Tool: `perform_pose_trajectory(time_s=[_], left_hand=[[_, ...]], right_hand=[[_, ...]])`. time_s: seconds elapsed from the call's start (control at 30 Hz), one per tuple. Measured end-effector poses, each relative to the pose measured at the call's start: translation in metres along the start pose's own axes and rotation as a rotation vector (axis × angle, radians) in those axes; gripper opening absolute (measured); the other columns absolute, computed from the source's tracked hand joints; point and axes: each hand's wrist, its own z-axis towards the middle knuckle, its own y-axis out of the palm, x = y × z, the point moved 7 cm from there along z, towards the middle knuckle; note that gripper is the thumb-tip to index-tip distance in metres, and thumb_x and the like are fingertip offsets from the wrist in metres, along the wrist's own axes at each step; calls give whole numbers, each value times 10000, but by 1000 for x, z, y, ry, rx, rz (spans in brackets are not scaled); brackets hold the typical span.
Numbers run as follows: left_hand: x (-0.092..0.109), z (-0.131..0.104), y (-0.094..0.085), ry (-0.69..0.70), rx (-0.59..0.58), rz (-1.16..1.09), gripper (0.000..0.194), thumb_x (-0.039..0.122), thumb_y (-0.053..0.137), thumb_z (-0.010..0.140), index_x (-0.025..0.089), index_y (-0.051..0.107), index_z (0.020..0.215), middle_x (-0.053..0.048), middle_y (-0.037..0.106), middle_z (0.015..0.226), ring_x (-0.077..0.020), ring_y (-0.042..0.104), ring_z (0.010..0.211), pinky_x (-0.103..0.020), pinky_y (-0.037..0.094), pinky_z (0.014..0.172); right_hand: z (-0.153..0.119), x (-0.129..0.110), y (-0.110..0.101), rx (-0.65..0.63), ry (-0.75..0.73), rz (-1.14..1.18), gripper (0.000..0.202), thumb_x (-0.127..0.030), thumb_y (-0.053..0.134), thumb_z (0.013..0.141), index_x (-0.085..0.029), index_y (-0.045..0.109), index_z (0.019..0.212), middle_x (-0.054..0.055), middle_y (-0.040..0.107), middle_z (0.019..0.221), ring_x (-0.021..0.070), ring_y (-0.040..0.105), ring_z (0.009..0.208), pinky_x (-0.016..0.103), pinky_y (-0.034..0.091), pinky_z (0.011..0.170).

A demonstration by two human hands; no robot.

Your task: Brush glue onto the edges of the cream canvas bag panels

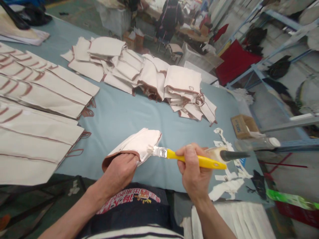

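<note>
A cream fabric piece with brown edging is raised over the blue-green table. My left hand grips its near edge, with the fingertips partly hidden inside the fold. In my right hand is a yellow-handled brush, closed in the fingers. The brush's pale bristles touch the right part of the fabric piece. Just beyond my right hand stands a container with a dark handle, partly hidden by the hand.
Cream pieces with brown edging lie in a heap at the back and in overlapping rows at the left. White scraps, a cardboard box and a clear bottle are at the right. A person is farther back.
</note>
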Motion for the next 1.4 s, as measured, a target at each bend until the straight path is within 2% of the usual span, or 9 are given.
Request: perform_pose_trajectory(time_s=[0.17, 0.33, 0.5, 0.6, 0.73, 0.93, 1.07, 1.2, 1.4], left_hand=[[1, -4, 2, 25, 33, -2, 298, -24, 394, 920, 184, 597, 855, -55, 652, 709, -221, 632, 675, -319, 511, 655], [-2, -8, 7, 25, 37, -20, 291, -35, 407, 917, 156, 627, 915, -87, 695, 789, -235, 668, 764, -332, 530, 714], [-6, -12, 12, -6, -2, -50, 312, -32, 406, 889, 187, 621, 831, -66, 672, 753, -232, 641, 720, -335, 518, 685], [-5, -13, 12, -18, -13, -81, 304, -27, 406, 901, 181, 617, 834, -70, 664, 765, -231, 632, 735, -340, 510, 702], [-2, -9, 11, -61, -96, -210, 245, 34, 423, 962, 161, 625, 907, -104, 681, 911, -244, 638, 865, -357, 526, 783], [10, 2, 12, -91, -185, -496, 245, 48, 417, 944, 173, 604, 848, -137, 629, 1095, -252, 595, 1044, -387, 527, 933], [21, 11, 18, -103, -188, -619, 241, 56, 420, 905, 193, 573, 778, -106, 623, 991, -224, 584, 935, -347, 521, 864], [18, 20, 14, -256, -203, -747, 202, 113, 439, 894, 186, 621, 846, -94, 667, 994, -211, 615, 922, -331, 519, 897], [-15, 12, 18, -595, -466, -764, 298, 391, 537, 949, 181, 724, 1050, -41, 778, 998, -229, 701, 873, -301, 560, 781]], right_hand=[[-8, 13, 17, -202, 60, -34, 442, -464, 515, 1040, -192, 648, 718, -59, 438, 518, 85, 386, 445, 220, 270, 424], [-4, 15, 7, -47, 41, -45, 432, -464, 521, 1035, -197, 646, 720, -47, 471, 542, 94, 414, 464, 228, 288, 434], [-16, 19, 23, -211, 145, 24, 445, -481, 512, 1034, -195, 643, 719, -59, 426, 532, 83, 355, 423, 226, 231, 390], [-10, 18, 9, -53, 146, 64, 459, -525, 560, 1002, -198, 612, 684, -57, 461, 556, 71, 339, 404, 217, 217, 368], [20, 20, -10, 159, -49, 45, 423, -513, 555, 1003, -210, 622, 716, -71, 457, 512, 88, 376, 404, 219, 298, 395], [61, 42, 30, -179, -320, -199, 259, -386, 534, 1018, -232, 729, 1092, 27, 752, 846, 176, 683, 745, 316, 534, 736], [75, 73, 57, -324, -244, -181, 318, -435, 492, 1027, -229, 714, 1123, 19, 750, 838, 174, 680, 725, 297, 523, 696], [74, 83, 48, -145, -192, -154, 380, -468, 441, 1046, -200, 708, 1044, -30, 625, 655, 139, 558, 538, 266, 442, 548], [61, 40, 17, 43, -442, -303, 308, -372, 449, 1045, -188, 696, 1041, -4, 672, 693, 138, 604, 558, 265, 470, 586]])
